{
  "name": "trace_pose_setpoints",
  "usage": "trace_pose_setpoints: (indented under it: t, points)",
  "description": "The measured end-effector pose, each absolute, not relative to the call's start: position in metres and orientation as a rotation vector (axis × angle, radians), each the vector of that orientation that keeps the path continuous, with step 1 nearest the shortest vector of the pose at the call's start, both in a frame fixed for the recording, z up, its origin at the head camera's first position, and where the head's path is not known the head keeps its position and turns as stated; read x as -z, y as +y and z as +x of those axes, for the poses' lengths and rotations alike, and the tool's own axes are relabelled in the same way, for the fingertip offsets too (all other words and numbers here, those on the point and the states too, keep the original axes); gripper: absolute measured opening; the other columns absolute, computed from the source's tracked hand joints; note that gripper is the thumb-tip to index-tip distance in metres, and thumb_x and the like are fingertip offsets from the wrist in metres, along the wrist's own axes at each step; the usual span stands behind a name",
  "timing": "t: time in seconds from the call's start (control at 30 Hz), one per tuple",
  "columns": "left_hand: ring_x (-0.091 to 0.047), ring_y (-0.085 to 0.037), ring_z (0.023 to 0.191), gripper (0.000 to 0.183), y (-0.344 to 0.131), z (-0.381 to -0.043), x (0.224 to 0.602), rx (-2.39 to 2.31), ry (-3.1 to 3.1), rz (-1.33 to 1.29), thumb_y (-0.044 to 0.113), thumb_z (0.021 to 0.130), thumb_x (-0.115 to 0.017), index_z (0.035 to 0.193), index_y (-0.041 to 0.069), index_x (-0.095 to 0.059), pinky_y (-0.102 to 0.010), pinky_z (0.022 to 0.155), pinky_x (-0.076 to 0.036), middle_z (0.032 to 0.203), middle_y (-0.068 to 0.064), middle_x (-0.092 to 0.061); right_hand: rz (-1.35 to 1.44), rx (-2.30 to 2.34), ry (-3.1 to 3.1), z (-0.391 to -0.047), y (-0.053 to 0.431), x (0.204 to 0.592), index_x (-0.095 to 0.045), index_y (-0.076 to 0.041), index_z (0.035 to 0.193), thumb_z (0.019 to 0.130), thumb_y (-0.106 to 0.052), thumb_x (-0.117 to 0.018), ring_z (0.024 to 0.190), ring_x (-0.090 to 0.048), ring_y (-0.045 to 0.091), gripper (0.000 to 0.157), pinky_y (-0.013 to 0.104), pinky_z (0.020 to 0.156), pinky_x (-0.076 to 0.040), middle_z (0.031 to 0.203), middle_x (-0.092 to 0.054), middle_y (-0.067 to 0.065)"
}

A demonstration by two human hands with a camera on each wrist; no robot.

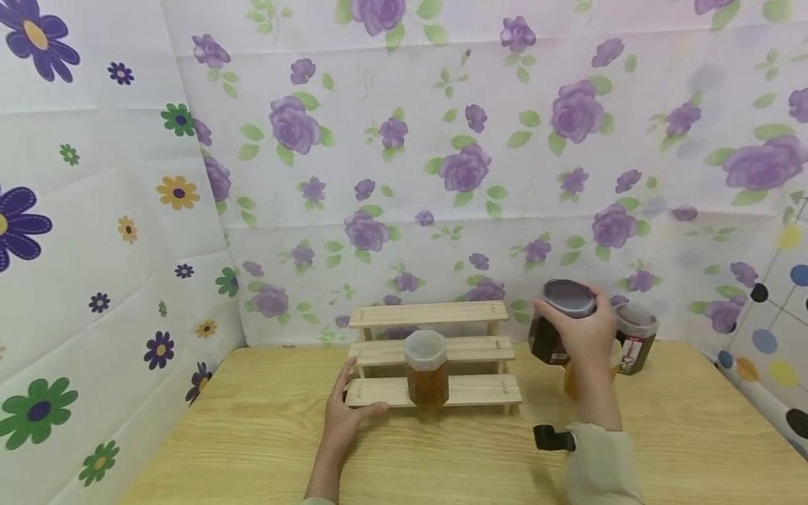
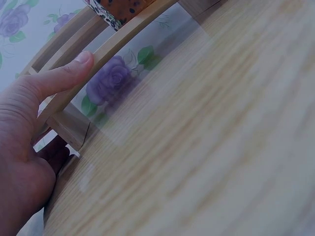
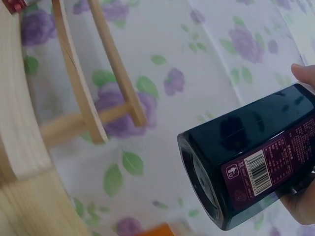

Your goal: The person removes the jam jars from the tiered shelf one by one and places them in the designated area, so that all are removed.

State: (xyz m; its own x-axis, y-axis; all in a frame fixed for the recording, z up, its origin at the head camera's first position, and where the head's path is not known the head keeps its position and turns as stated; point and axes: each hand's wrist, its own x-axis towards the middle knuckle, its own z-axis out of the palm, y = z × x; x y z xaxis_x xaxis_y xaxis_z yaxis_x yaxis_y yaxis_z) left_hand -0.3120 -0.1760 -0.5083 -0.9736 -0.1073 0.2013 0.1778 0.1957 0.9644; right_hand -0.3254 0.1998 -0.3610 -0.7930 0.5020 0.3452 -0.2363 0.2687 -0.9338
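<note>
A three-tier wooden step rack (image 1: 379, 393) stands on the table. My left hand (image 1: 344, 414) grips its left end, with the thumb (image 2: 74, 73) on the front edge of the lowest step and the other fingers down beside the leg. On that step stands an amber eight-sided jar (image 1: 427, 382) with a pale translucent lid. To the right of the rack, my right hand (image 1: 587, 333) holds a dark jar (image 1: 548, 339) up off the table, thumb and fingers around its upper part. In the right wrist view, the dark jar (image 3: 236, 142) is tilted and shows a purple label with a barcode.
Behind the right hand stands another dark jar (image 1: 634, 344) with a pale lid and a label. An orange object (image 1: 571, 382) is partly hidden by the right wrist. Floral cloth (image 1: 404, 175) hangs behind the wooden table (image 1: 265, 421), with more patterned cloth at both sides.
</note>
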Motion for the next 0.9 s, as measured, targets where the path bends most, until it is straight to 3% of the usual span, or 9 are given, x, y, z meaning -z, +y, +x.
trace_pose_setpoints:
  t: [0.27,0.57,0.7,0.9]
  points:
    - [-0.048,-0.032,0.120,0.103,-0.174,-0.312,0.507,1.832,-2.256,-0.036,0.018,0.069,-0.089,0.151,0.038,-0.031,-0.046,0.096,-0.046,0.145,-0.012,-0.039,-0.427,-1.703,-1.724,-0.305,0.240,0.342,-0.048,-0.023,0.137,0.069,-0.027,-0.090,0.114,-0.048,0.010,0.080,0.031,0.096,-0.046,0.131,-0.048,-0.007]
    - [-0.049,-0.032,0.121,0.104,-0.172,-0.311,0.507,1.859,-2.265,-0.008,0.016,0.069,-0.089,0.152,0.037,-0.030,-0.042,0.097,-0.046,0.148,-0.013,-0.037,-0.481,-1.804,-1.482,-0.298,0.292,0.342,-0.053,-0.022,0.130,0.064,-0.013,-0.091,0.113,-0.046,0.008,0.076,0.023,0.093,-0.045,0.129,-0.045,-0.009]
    - [-0.049,-0.032,0.119,0.104,-0.172,-0.312,0.506,1.846,-2.257,-0.014,0.014,0.069,-0.089,0.152,0.035,-0.030,-0.041,0.095,-0.046,0.147,-0.014,-0.039,-0.557,-1.852,-1.351,-0.299,0.317,0.349,-0.054,-0.022,0.128,0.061,-0.006,-0.092,0.117,-0.044,0.007,0.079,0.023,0.099,-0.044,0.132,-0.045,-0.009]
    - [-0.045,-0.031,0.121,0.106,-0.171,-0.314,0.506,1.836,-2.281,0.007,0.016,0.068,-0.089,0.152,0.038,-0.029,-0.043,0.099,-0.041,0.147,-0.013,-0.038,-0.728,-1.880,-1.400,-0.301,0.343,0.369,-0.045,-0.027,0.137,0.061,-0.010,-0.093,0.122,-0.039,0.005,0.091,0.026,0.110,-0.039,0.142,-0.034,-0.013]
